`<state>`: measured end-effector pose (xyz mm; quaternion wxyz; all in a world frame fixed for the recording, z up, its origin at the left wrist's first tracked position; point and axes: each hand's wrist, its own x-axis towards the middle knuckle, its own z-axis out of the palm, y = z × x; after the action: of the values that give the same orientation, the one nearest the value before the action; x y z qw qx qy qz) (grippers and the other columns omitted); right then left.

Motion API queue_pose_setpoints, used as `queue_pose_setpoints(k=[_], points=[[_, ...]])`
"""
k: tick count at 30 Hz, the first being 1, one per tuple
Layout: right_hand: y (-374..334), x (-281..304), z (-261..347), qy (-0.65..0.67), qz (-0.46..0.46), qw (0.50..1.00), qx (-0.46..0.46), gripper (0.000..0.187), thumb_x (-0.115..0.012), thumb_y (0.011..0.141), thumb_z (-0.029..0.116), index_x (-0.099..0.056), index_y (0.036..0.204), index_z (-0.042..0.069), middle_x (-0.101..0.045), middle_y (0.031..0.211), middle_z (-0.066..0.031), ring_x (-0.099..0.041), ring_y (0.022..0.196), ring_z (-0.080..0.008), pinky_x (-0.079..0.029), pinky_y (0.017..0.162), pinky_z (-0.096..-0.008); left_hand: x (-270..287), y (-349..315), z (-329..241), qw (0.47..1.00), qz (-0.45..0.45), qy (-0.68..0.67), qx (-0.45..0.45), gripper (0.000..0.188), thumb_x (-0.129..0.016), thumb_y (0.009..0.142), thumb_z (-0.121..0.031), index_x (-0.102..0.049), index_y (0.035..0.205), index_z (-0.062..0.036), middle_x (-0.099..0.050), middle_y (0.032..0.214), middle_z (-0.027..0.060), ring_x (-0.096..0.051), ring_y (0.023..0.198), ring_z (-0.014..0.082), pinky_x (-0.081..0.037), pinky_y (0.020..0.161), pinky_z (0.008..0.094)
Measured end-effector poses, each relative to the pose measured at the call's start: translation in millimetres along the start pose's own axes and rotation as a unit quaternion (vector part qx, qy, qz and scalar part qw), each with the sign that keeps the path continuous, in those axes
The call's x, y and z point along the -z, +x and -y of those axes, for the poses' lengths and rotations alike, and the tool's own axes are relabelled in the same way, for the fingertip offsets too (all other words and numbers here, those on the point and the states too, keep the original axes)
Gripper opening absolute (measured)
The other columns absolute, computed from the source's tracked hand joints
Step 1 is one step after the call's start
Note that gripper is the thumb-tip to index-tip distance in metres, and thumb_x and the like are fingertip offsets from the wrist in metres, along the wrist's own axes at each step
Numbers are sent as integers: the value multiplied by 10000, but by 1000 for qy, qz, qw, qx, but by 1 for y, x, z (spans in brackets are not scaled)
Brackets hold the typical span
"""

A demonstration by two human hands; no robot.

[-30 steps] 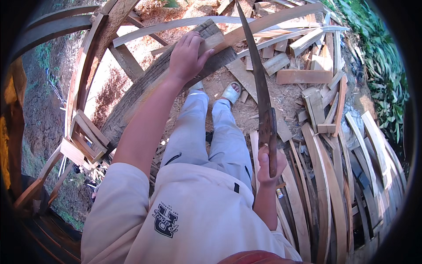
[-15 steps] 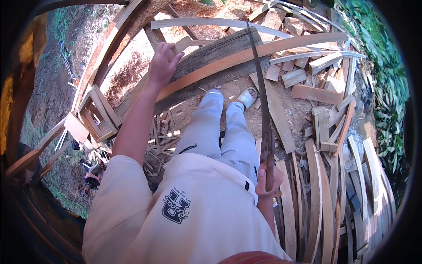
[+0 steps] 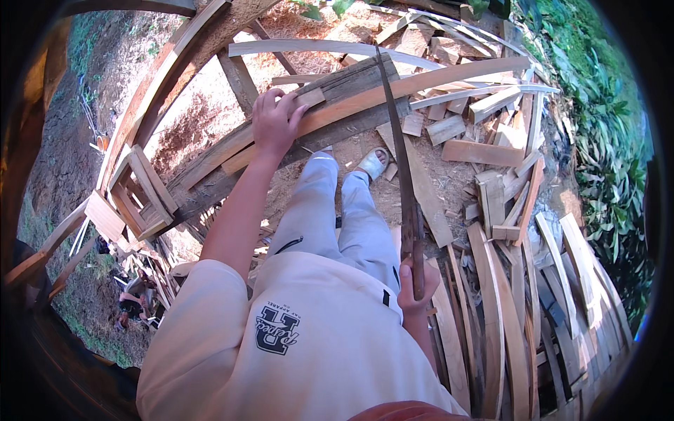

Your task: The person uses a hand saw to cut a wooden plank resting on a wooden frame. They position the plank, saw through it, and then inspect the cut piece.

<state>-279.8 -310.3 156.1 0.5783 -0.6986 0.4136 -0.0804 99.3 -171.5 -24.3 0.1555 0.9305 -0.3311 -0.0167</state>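
Note:
My left hand (image 3: pixel 275 125) is closed around a short wooden block (image 3: pixel 307 102), its thumb along the near side. The block rests on or just over a weathered plank (image 3: pixel 347 81), beside a long pale board (image 3: pixel 435 78) that lies across that plank. In my right hand (image 3: pixel 419 284), low at my right side, is the handle of a handsaw (image 3: pixel 403 158). Its long dark blade points away from me, with the tip reaching in view past the plank's right end. I cannot tell whether the blade touches the board.
Wood offcuts (image 3: pixel 446 130) lie heaped beyond my feet on the right. Several long curved boards (image 3: pixel 519 316) are stacked at the near right. At left stands a small wooden frame (image 3: pixel 137 196). Sawdust covers the ground, and leafy plants (image 3: pixel 597 140) edge the far right.
My left hand has come down and to the right, lowering the block from above onto or near the plank. My right hand keeps its hold on the handsaw; the whole view has shifted slightly.

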Motion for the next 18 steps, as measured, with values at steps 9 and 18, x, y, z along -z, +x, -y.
queue_pose_setpoints(k=[9, 18], points=[[2, 11, -1, 115, -40, 992, -24, 337, -660, 959, 225, -582, 710, 12, -487, 568, -52, -482, 476, -167, -333, 477, -314, -75, 81, -131, 989, -101, -101, 32, 381, -629, 986, -234, -576, 1277, 5, -609, 1260, 196, -526, 1272, 378, -341, 1173, 527], [177, 42, -21, 85, -41, 986, 136, 318, -660, 975, 236, -609, 770, -2, -511, 586, -13, -452, 490, -108, -313, 488, -292, -119, 118, -174, 998, 39, -21, 53, 453, -524, 1007, -362, -605, 1260, 6, -638, 1260, 181, -539, 1296, 342, -207, 1261, 546]])
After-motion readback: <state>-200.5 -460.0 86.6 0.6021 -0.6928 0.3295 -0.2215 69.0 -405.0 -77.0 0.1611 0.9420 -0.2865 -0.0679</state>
